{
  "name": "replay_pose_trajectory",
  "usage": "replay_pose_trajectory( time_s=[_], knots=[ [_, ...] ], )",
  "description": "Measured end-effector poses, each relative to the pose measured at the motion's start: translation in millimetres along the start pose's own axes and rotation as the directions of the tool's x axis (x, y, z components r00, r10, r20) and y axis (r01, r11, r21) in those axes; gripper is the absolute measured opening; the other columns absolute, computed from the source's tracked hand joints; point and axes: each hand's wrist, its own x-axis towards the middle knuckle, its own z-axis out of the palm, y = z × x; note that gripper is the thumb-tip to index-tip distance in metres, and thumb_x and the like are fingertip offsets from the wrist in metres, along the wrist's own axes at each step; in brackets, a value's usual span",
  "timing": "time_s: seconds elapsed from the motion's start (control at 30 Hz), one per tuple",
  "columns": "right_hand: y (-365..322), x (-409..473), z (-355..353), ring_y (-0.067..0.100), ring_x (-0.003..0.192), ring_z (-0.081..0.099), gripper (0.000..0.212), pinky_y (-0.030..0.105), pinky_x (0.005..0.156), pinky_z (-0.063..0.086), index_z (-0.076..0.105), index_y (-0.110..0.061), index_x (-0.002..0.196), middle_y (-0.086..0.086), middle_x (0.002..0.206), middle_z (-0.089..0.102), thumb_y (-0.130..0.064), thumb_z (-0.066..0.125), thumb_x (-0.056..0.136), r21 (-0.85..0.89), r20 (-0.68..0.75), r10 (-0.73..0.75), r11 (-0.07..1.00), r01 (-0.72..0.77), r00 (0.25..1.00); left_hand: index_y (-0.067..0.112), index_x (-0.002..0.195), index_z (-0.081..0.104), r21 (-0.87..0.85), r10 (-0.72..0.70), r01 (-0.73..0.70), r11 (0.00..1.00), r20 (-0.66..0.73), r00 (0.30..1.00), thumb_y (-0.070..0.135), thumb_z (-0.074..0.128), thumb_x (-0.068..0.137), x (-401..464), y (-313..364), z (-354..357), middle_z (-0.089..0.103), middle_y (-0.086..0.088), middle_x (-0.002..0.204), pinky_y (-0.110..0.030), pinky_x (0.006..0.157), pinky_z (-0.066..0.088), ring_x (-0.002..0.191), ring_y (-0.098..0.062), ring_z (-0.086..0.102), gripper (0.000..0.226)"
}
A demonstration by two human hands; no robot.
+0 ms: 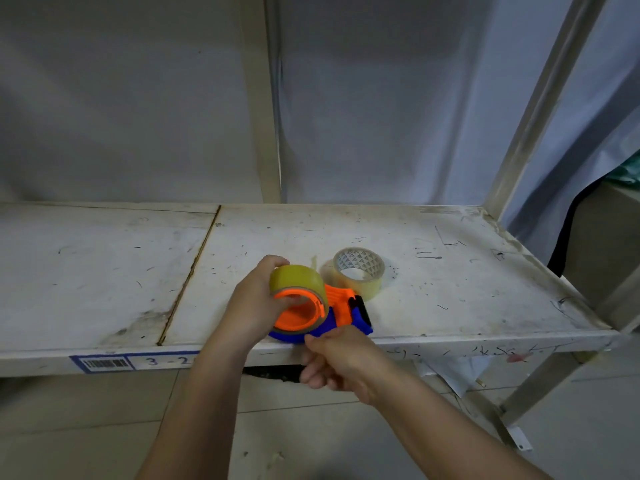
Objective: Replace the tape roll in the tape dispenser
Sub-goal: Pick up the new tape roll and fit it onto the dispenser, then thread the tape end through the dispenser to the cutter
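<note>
An orange and blue tape dispenser (341, 313) lies at the front edge of the white shelf (433, 292). A yellowish full tape roll (296, 278) sits around its orange hub. My left hand (254, 303) grips this roll, thumb inside the hub and fingers over the far side. My right hand (341, 362) holds the dispenser's blue underside from below the shelf edge. A thin, nearly used-up clear tape roll (360, 271) stands on the shelf just behind the dispenser, apart from both hands.
The scuffed shelf has a seam (188, 278) left of my hands and a barcode label "3-2" (131, 362) on its front lip. Metal uprights (263, 98) stand behind and at the right (533, 116). Grey sheeting hangs behind.
</note>
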Motion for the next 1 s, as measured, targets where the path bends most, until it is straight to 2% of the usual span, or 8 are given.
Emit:
replay_pose_trajectory(
  time_s=[0.1,0.17,0.23,0.3,0.4,0.63,0.87,1.0],
  knots=[
    [-19,-10,-9,0.005,0.040,0.047,0.036,0.025,0.050,0.037,0.057,-0.017,0.060,-0.006,0.042,0.054,-0.037,0.056,0.090,-0.269,-0.176,-0.334,0.921,0.281,0.926,0.024,0.107,0.051,0.037,0.030,-0.029,0.999,-0.040,0.999,0.015,0.070,0.076,3,-2,2,0.059,0.001,0.093,-0.027,0.063,0.044,0.087,-0.020,0.054,0.038],
    [-35,-20,-12,0.009,0.054,0.052,0.037,0.031,0.060,0.042,0.052,-0.020,0.063,-0.007,0.054,0.055,-0.051,0.060,0.081,-0.439,-0.378,-0.562,0.808,0.393,0.736,0.025,0.102,0.053,0.065,0.049,-0.044,0.997,-0.071,0.996,0.009,0.063,0.078,4,-3,2,0.062,-0.001,0.091,-0.024,0.058,0.041,0.084,-0.020,0.055,0.030],
    [-47,-25,-10,0.012,0.067,0.055,0.047,0.032,0.062,0.043,0.052,-0.022,0.078,-0.009,0.068,0.058,-0.068,0.056,0.071,-0.590,-0.434,-0.622,0.743,0.316,0.652,0.024,0.100,0.055,0.085,0.064,-0.056,0.995,-0.101,0.993,0.003,0.056,0.079,3,-2,4,0.064,-0.004,0.093,-0.028,0.060,0.045,0.084,-0.022,0.056,0.030],
    [-54,-16,-7,0.017,0.074,0.057,0.059,0.032,0.060,0.039,0.052,-0.019,0.089,-0.006,0.079,0.061,-0.075,0.051,0.070,-0.705,-0.417,-0.618,0.683,0.192,0.667,0.020,0.102,0.056,0.113,0.082,-0.068,0.991,-0.121,0.989,-0.002,0.054,0.077,2,0,5,0.063,-0.006,0.096,-0.033,0.067,0.048,0.087,-0.024,0.056,0.033],
    [-57,2,-3,0.026,0.079,0.061,0.048,0.033,0.061,0.043,0.058,-0.013,0.088,0.002,0.085,0.066,-0.059,0.048,0.082,-0.793,-0.372,-0.660,0.592,0.147,0.653,0.018,0.102,0.057,0.160,0.113,-0.089,0.983,-0.148,0.983,0.000,0.057,0.074,1,-2,5,0.063,-0.005,0.094,-0.034,0.069,0.047,0.087,-0.024,0.056,0.033],
    [-50,13,-32,0.017,0.071,0.057,0.025,0.029,0.063,0.041,0.056,-0.025,0.066,-0.010,0.066,0.057,-0.036,0.050,0.087,-0.632,-0.407,-0.500,0.758,0.159,0.764,0.026,0.106,0.053,0.300,0.113,-0.057,0.952,-0.172,0.979,0.029,0.073,0.071,1,-4,5,0.054,0.005,0.089,-0.035,0.069,0.049,0.084,-0.021,0.053,0.041],
    [-17,2,-114,0.023,0.079,0.060,0.024,0.039,0.077,0.048,0.057,-0.019,0.065,-0.003,0.076,0.064,-0.033,0.062,0.084,-0.326,-0.643,-0.347,0.931,0.166,0.683,0.027,0.102,0.054,0.303,0.040,0.023,0.953,-0.199,0.979,0.026,0.070,0.074,3,-22,-10,0.064,-0.001,0.090,-0.036,0.069,0.050,0.085,-0.024,0.059,0.033],
    [-12,-5,-115,0.013,0.059,0.039,0.023,0.025,0.056,0.032,0.057,-0.009,0.072,0.000,0.070,0.051,-0.026,0.064,0.087,-0.043,-0.528,-0.292,0.947,0.318,0.797,0.025,0.107,0.054,0.302,0.089,-0.030,0.953,-0.183,0.979,0.019,0.071,0.072,4,-13,-1,0.061,-0.002,0.102,-0.037,0.070,0.047,0.088,-0.023,0.054,0.039]
  ],
)
